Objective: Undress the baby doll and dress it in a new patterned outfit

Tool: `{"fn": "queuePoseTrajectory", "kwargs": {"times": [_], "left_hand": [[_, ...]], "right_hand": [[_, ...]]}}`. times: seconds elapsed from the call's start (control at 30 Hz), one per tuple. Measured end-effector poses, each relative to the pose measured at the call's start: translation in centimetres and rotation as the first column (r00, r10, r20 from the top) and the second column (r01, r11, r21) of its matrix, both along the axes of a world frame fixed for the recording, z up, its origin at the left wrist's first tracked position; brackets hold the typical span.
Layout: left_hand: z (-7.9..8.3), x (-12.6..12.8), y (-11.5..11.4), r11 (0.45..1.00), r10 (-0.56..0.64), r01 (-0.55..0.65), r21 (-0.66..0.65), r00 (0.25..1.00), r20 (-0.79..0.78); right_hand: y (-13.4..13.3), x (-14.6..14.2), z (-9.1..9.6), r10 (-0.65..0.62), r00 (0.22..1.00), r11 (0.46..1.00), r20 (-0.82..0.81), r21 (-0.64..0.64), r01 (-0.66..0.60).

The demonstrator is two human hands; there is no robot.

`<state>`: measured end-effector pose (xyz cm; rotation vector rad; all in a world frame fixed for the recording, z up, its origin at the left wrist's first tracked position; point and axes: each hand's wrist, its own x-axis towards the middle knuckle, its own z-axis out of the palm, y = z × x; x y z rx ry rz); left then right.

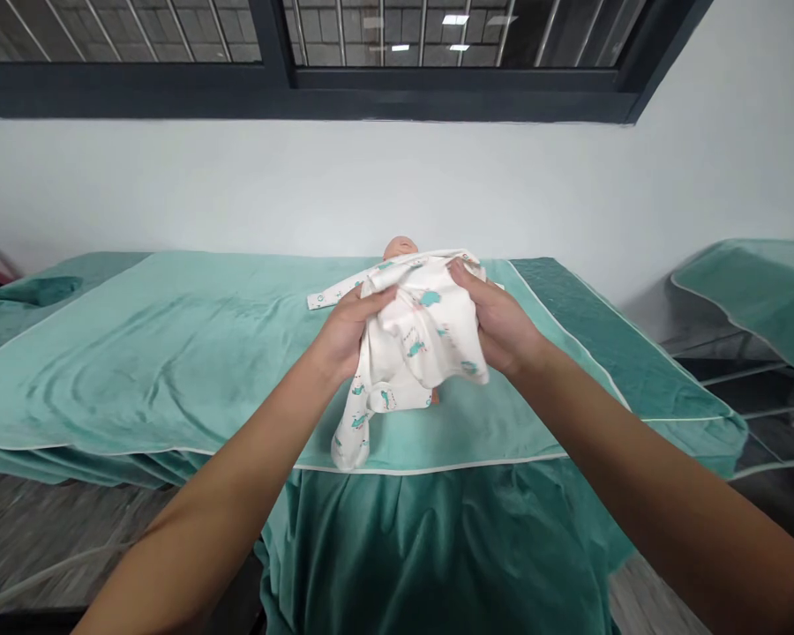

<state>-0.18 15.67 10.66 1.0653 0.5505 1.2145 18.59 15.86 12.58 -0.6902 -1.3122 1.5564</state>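
Note:
Between my two hands hangs a white baby shirt (416, 326) with small teal animal prints, gathered and held up over the bed. My left hand (349, 331) grips its left edge, thumb on top of the cloth. My right hand (499, 322) grips the upper right part, fingers behind the fabric. One long sleeve (352, 437) dangles toward the bed's front edge, and another white printed sleeve (336, 293) reaches out to the left. Behind the shirt lies a baby doll; its head (400, 247) shows above the cloth, while most of its body is hidden.
A teal velvet cover (172, 353) with white piping spreads over the bed and drapes down in front. A white wall (238, 185) and a dark-framed window (456, 93) stand behind. To the right is a metal-framed chair with a teal cover (760, 291).

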Motion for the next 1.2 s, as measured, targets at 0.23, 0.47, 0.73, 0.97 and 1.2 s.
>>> {"fn": "queuePoseTrajectory", "kwargs": {"times": [0.23, 0.47, 0.73, 0.97, 1.2], "left_hand": [[0.7, 1.8, 0.6, 0.995, 0.101, -0.098, -0.031, 0.989, 0.112], [0.4, 1.2, 0.2, 0.999, 0.028, -0.033, -0.036, 0.989, -0.146], [-3.9, 1.7, 0.6, 0.989, -0.145, 0.098, -0.11, 0.787, -0.599], [-6.1, 4.0, 0.0, 0.961, 0.062, 0.262, 0.088, 0.107, -0.992], [-6.6, 4.5, -0.3, 0.957, 0.04, 0.282, 0.061, 0.08, -0.996]], "right_hand": [[-0.2, -0.4, -0.4, 0.165, 0.978, 0.986, 0.127, -0.04, -0.161], [0.9, 1.7, -0.1, 0.225, 0.967, 0.974, 0.12, -0.03, -0.223], [-1.6, 4.4, -6.9, 0.168, 0.947, 0.946, 0.272, -0.315, -0.077], [-5.7, 3.4, -14.4, -0.157, 0.926, 0.904, 0.344, -0.328, 0.274], [-6.4, 1.8, -16.7, -0.373, 0.893, 0.869, 0.251, -0.244, 0.431]]}}
